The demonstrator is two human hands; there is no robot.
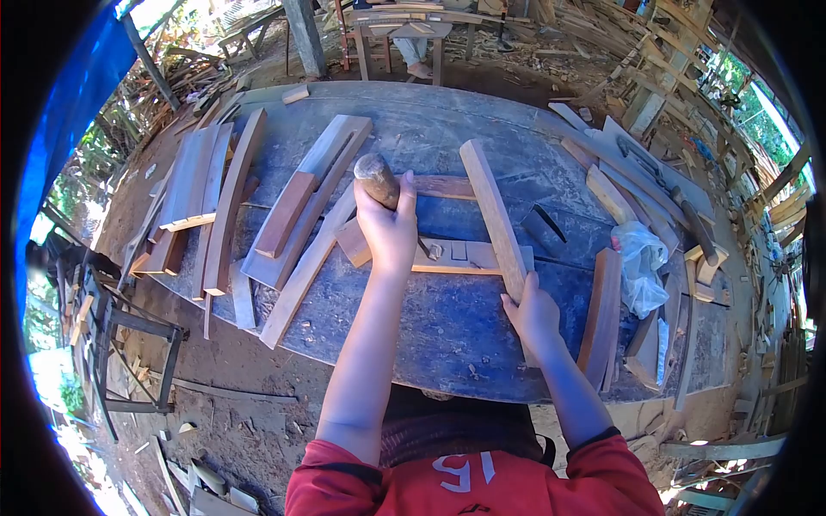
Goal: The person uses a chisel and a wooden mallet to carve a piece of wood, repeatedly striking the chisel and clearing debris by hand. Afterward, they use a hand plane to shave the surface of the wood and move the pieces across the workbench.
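My left hand (387, 230) is closed around the thick, round wooden handle of a chisel (376, 175), its worn butt pointing up. A thin dark blade shows below the fist, over a pale rail (473, 256) with small squares marked or cut on its face. My right hand (535, 316) grips the near end of a long wooden bar (492, 206), which slants across the right end of that rail. Behind, a darker crosspiece (443, 187) runs between this bar and another long slanting bar (301, 279) on the left. My left hand partly hides a brown block (353, 242).
Wooden pieces (310, 189) lie along the left of the worn blue table (422, 331). On the right are a clear plastic bag (641, 267), a reddish board (600, 310) and a hammer-like tool (693, 224). A person's legs (413, 56) show beyond, by another bench.
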